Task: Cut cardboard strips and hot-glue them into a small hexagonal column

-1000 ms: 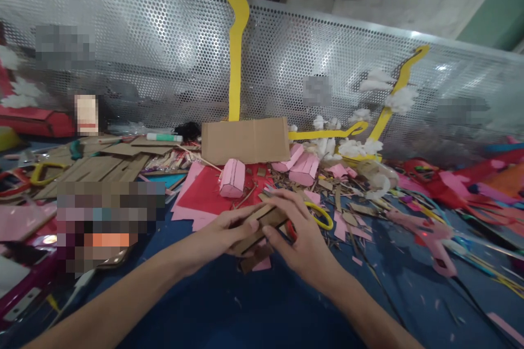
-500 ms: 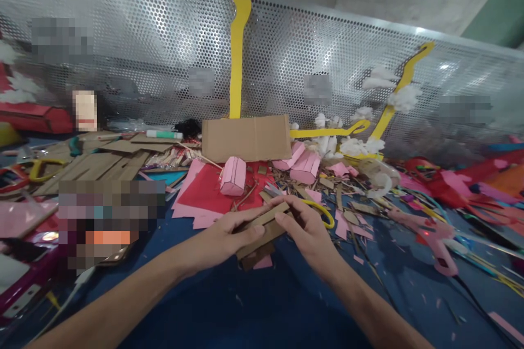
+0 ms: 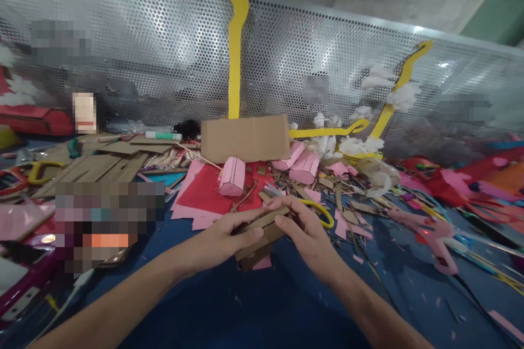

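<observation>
Cardboard strips [image 3: 265, 232] are pinched between both hands just above the blue counter [image 3: 266, 311], long axis slanting up to the right. The left hand [image 3: 221, 240] clamps the nearer end, the right hand [image 3: 307, 232] the farther.

The cardboard strip [image 3: 262, 227] is seen to be matt brown board, as is the cardboard panel [image 3: 245, 139]. The screen [image 3: 164, 65] is made of perforated sheet metal, glossy where light is caught. The folded boxes [image 3: 232, 176] are formed of smooth matt pink paper, and the sheet [image 3: 204, 193] under them of red paper. The tufts [image 3: 401, 97] appear to be soft white cotton wool. The bench [image 3: 266, 305] is faced with a dull blue surface. The scissor handle [image 3: 323, 215] is of yellow plastic.
</observation>
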Available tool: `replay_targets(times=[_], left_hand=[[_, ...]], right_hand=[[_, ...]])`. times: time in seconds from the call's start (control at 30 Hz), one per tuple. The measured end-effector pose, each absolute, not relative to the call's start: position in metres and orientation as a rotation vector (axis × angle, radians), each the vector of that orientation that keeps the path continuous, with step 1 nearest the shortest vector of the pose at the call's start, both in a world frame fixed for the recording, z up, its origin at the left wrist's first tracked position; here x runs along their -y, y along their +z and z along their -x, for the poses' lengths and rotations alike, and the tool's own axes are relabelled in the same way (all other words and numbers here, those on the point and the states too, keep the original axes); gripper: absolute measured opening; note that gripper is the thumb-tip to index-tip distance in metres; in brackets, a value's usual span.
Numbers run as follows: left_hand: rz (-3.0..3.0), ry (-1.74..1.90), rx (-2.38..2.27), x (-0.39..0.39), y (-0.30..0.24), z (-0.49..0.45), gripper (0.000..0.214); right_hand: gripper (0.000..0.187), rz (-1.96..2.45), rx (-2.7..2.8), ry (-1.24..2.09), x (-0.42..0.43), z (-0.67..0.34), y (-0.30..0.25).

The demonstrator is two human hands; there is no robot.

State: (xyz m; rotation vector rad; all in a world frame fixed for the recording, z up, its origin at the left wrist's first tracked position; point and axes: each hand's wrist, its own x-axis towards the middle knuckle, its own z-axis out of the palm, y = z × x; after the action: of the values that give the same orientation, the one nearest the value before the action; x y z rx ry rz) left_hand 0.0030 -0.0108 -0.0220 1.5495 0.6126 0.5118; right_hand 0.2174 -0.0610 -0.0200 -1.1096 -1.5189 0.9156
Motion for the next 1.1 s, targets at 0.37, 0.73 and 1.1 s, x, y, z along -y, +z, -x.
replay_targets(times=[0.37, 0.73, 1.1], left_hand=[[-1.544, 0.519, -0.601, 0.009, -0.024, -0.002, 0.075], [-1.495, 0.538, -0.472, 0.012, -0.02, -0.003, 0.063], [-1.4, 0.672, -0.564, 0.012, -0.013, -0.004, 0.062]], right_hand=[[0.009, 1.086, 1.513, 0.921, 0.061, -0.218, -0.021], [0.011, 1.084, 1.508, 0.884, 0.063, -0.218, -0.02], [0.017, 1.053, 1.354, 0.862, 0.063, -0.218, -0.022]])
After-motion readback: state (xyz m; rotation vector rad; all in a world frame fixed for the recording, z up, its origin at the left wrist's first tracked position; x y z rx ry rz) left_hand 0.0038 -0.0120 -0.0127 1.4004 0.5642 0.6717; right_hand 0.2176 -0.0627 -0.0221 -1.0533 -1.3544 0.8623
